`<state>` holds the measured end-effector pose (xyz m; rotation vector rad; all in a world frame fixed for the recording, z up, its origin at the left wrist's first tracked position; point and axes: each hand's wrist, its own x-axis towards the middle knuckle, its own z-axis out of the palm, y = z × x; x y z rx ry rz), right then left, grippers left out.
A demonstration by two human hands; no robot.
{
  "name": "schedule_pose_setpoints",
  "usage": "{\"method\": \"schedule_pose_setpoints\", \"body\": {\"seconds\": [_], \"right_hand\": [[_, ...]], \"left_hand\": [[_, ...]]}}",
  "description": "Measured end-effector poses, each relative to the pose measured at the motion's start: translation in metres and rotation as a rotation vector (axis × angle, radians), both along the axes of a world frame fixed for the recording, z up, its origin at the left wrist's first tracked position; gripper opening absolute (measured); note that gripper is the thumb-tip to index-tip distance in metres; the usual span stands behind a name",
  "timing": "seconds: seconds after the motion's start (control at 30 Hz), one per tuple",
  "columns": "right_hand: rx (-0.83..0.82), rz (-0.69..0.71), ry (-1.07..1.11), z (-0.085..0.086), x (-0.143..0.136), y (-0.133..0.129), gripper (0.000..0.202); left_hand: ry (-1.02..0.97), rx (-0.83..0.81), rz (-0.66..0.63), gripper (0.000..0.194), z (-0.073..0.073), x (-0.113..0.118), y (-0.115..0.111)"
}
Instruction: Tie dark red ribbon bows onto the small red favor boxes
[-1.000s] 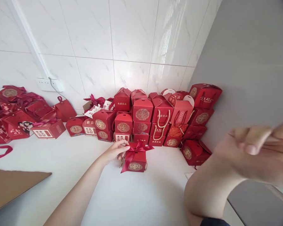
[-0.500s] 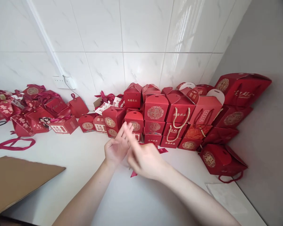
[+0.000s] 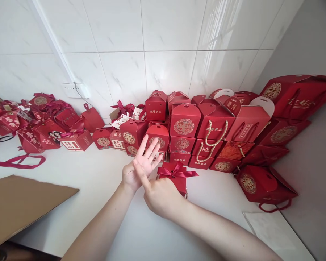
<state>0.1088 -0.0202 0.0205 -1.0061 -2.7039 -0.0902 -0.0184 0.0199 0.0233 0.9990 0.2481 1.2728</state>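
- Up top, a glossy white tiled wall (image 3: pixel 111 21) with faint grey veining spans the back, catching bright window-like reflections toward the right.
- Down it runs a slim white cable duct (image 3: pixel 53 43), slanting to a white rectangular plastic socket (image 3: pixel 67 90).
- And there's a thin grey cable (image 3: pixel 83 97), drooping from that socket behind the red cartons.
- Over at far left, a thin black loop (image 3: pixel 5 141) lies beside the heap.
- Nearer, a flat dark-red ribbon (image 3: pixel 29 168) sprawls in a loose loop.
- Lower left, a plain brown cardboard flap (image 3: pixel 29 206) juts across, pointed corner rightward.
- Far right, a smooth grey panel (image 3: pixel 317 163) closes the side; near it, a flat whitish sheet (image 3: pixel 268 232) rests.
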Motion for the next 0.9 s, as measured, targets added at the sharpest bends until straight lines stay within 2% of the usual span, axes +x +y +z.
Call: {"method": "schedule_pose_setpoints", "body": {"seconds": [0.17, 0.23, 0.3, 0.4, 0.43, 0.5, 0.57, 0.63, 0.7, 0.8, 0.9], "right_hand": [[-0.036, -0.001, -0.009, -0.002, -0.002, 0.0, 0.097], [-0.044, -0.003, 0.004, 0.002, 0.001, 0.0, 0.096], [-0.11, 0.042, 0.062, 0.011, 0.008, 0.0, 0.092], [-0.356, 0.161, 0.346, 0.033, 0.026, 0.001, 0.09], [-0.406, 0.154, 0.48, 0.039, 0.031, 0.002, 0.088], [-0.393, 0.111, 0.59, 0.046, 0.037, 0.003, 0.082], [-0.313, 0.108, 0.438, 0.044, 0.036, 0.005, 0.081], [-0.229, 0.118, 0.159, 0.033, 0.03, 0.008, 0.083], [-0.152, 0.082, 0.007, 0.021, 0.022, 0.008, 0.086], [-0.085, 0.068, 0.001, 0.013, 0.016, 0.006, 0.085], [-0.074, 0.09, 0.012, 0.015, 0.017, 0.004, 0.083]], "left_hand": [[0.006, -0.068, 0.058, 0.082, 0.002, 0.004, -0.001], [0.003, -0.087, 0.058, 0.081, 0.003, 0.005, -0.001], [-0.01, -0.09, 0.071, 0.072, 0.002, 0.004, -0.001], [-0.043, -0.083, 0.14, 0.035, -0.003, 0.001, 0.0], [-0.055, -0.086, 0.166, 0.026, -0.005, -0.001, 0.001], [-0.079, -0.107, 0.208, 0.03, -0.01, -0.002, 0.002], [-0.09, -0.134, 0.231, 0.039, -0.014, -0.003, 0.003], [-0.106, -0.152, 0.231, 0.038, -0.016, -0.002, 0.004], [-0.139, -0.161, 0.211, 0.034, -0.017, -0.001, 0.005], [-0.158, -0.181, 0.21, 0.034, -0.015, 0.0, 0.004], [-0.13, -0.193, 0.229, 0.038, -0.013, 0.0, 0.003]]}}
